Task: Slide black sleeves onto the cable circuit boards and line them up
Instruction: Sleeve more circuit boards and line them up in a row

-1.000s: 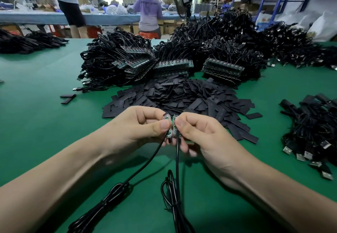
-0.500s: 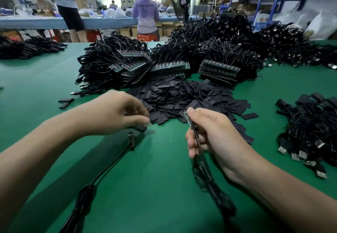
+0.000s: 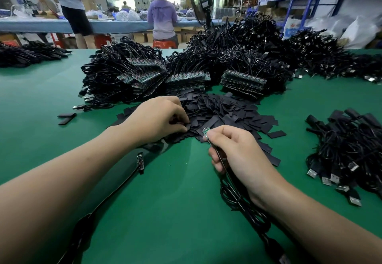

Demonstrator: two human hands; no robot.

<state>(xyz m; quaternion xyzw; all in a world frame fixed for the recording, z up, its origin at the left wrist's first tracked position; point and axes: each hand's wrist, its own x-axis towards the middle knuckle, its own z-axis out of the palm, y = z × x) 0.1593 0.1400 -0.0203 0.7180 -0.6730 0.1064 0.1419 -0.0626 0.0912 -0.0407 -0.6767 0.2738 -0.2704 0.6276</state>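
A heap of flat black sleeves [image 3: 225,115] lies in the middle of the green table [image 3: 175,212]. My left hand [image 3: 159,119] reaches into its near edge, fingers curled and pinching at a sleeve. My right hand [image 3: 235,152] grips a small green circuit board [image 3: 206,131] by its cable, board tip up, just in front of the heap. Its black cable [image 3: 244,208] trails down under my wrist. A second circuit board [image 3: 140,160] lies loose on the table under my left forearm, with its cable running toward me.
Stacks of bare cable boards [image 3: 186,82] with coiled black cables sit behind the sleeves. A pile of sleeved cables with USB plugs [image 3: 347,152] lies at the right. Two stray sleeves [image 3: 66,118] rest at the left. People stand at a far bench.
My left hand let go of its board, which now lies on the table, and reached forward into the sleeve heap. My right hand kept its board and moved slightly right.
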